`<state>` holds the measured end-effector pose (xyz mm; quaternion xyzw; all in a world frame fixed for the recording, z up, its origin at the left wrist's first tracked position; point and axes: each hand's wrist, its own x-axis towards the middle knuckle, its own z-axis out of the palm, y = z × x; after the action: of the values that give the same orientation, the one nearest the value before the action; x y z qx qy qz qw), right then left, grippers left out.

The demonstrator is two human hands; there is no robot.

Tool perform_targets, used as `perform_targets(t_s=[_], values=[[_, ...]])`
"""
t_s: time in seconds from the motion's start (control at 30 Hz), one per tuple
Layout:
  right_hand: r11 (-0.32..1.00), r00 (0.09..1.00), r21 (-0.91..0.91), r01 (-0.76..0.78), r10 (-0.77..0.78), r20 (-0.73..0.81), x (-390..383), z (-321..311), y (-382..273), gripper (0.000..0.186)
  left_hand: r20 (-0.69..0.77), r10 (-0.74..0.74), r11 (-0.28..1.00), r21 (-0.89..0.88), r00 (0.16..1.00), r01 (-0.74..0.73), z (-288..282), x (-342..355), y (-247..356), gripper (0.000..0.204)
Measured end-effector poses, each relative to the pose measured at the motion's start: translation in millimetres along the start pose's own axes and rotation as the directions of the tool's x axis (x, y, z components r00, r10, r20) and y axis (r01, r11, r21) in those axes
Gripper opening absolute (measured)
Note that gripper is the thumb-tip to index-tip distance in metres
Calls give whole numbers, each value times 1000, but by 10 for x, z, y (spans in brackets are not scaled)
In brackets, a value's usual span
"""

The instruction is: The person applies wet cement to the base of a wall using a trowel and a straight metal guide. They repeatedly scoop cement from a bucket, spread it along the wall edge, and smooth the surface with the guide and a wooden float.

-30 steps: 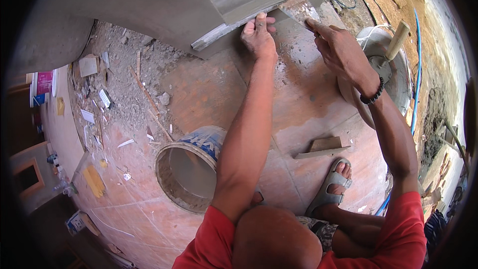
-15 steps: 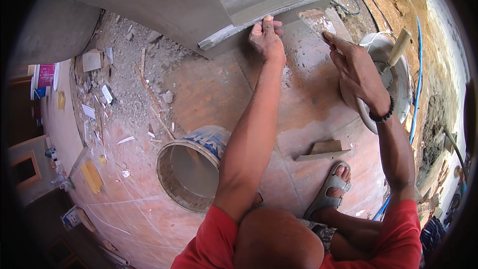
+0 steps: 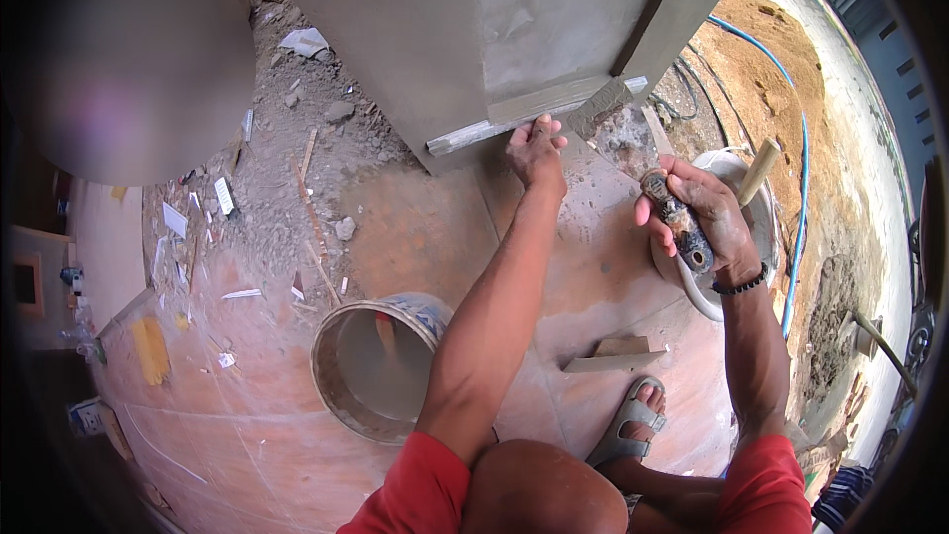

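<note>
My left hand [image 3: 537, 156] is closed on a pale straight strip [image 3: 463, 137] lying along the foot of a grey plastered column [image 3: 395, 20], its thumb on the strip. My right hand [image 3: 712, 218] grips the worn handle [image 3: 676, 222] of a flat trowel, palm turned up and fingers curled round it. The trowel's blade [image 3: 623, 138] reaches toward the strip's right end and has grey, wet-looking material on it. Behind my right hand stands a pale bucket [image 3: 727, 307] with a wooden-handled tool [image 3: 759, 166] in it.
A bucket of grey liquid [image 3: 328, 386] stands left of my left forearm. An angled offcut [image 3: 613, 361] lies near my sandalled foot. Rubble [image 3: 297, 109] and scraps cover the ground at left. A blue hose [image 3: 803, 138] runs over sand at right. A blurred patch hides the upper left.
My right hand has moved down and turned palm up, bringing the trowel's handle into sight. My left hand stays at the strip. The view has shifted, showing more of the column.
</note>
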<state>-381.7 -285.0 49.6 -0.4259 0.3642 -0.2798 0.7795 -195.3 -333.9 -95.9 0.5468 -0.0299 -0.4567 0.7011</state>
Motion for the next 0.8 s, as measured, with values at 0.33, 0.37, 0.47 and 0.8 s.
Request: perform_targets(t_s=[0.33,0.37,0.47,0.8], values=[[950,996,-301,86,-91,-1,-17,177,-728,47,27,-195,942,-273,980,195,128,-41,64,17],[918,995,-385,90,-99,-4,-2,203,-862,46,20,-199,936,-292,980,196,125,-14,54,16],[838,987,-538,92,-147,-59,-34,264,-1223,46,13,-222,926,-312,975,215,201,-20,44,14],[570,980,-804,-169,183,-76,-810,424,-1393,39,-2,-228,922,-320,974,216,215,-68,122,22]])
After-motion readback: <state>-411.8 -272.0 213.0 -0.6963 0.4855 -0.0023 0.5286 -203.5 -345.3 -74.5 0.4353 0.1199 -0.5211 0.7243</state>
